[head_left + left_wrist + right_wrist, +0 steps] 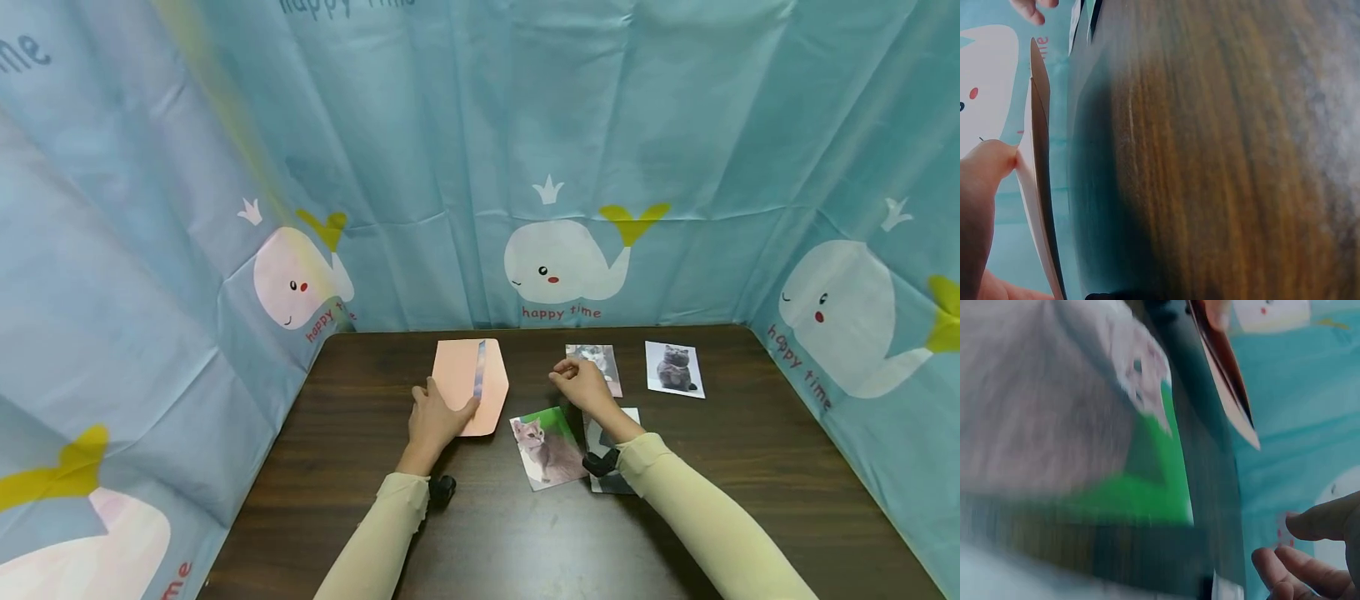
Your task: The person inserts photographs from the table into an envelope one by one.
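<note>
My left hand (435, 421) grips a peach paper envelope (453, 375) by its near left side, the thumb (991, 162) lying on its face. The envelope has a blue patterned strip (480, 369) along its flap side and is raised off the table in the left wrist view. To the right, my right hand (588, 390) hovers with loosely bent fingers and nothing between them. Behind it, partly covered, lies a photo of a pale cat (606, 365). Below that hand are a kitten photo with a green corner (551, 454) and a grey photo (615, 482), mostly hidden by the wrist.
Another photo, of a dark grey cat (675, 369), lies at the back right of the dark wooden table (525, 542). Blue curtains with whale prints (570, 262) enclose the back and both sides. Dark wrist cameras (442, 492) are strapped below each hand.
</note>
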### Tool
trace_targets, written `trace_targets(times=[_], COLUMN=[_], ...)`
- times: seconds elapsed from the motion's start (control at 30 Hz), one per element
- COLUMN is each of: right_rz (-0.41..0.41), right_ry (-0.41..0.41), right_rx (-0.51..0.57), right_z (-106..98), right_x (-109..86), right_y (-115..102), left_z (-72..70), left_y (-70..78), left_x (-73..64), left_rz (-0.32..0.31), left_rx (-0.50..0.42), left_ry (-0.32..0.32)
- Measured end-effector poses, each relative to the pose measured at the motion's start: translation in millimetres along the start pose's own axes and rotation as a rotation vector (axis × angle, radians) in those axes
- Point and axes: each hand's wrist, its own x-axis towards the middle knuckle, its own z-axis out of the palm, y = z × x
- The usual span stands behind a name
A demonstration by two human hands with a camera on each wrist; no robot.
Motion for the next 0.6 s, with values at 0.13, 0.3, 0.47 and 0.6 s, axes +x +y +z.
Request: trace_targets(times=[0.13, 0.3, 0.47, 0.6], right_rz=[0.041, 0.089, 0.122, 0.166], right_ry=[0.017, 0.023, 0.037, 0.049], right_rx=[-0.049, -0.109, -0.131, -0.157], right_z=[-19.6, -36.6, -50.8, -59.6], right_x=[-0.9, -2.6, -4.6, -6.8], right_y=[12.3, 29.8, 46.9, 55.5], left_z=[-0.3, -1.5, -1.2, -1.4], left_y=[-0.2, 0.1, 0.4, 0.9], left_x=[0.1, -1.8, -1.7, -0.7], left_rz=[-0.002, -0.009, -0.005, 0.004], left_rx=[-0.012, -0.011, -0.009, -0.009], left_ry=[-0.006, -0.010, -0.013, -0.007])
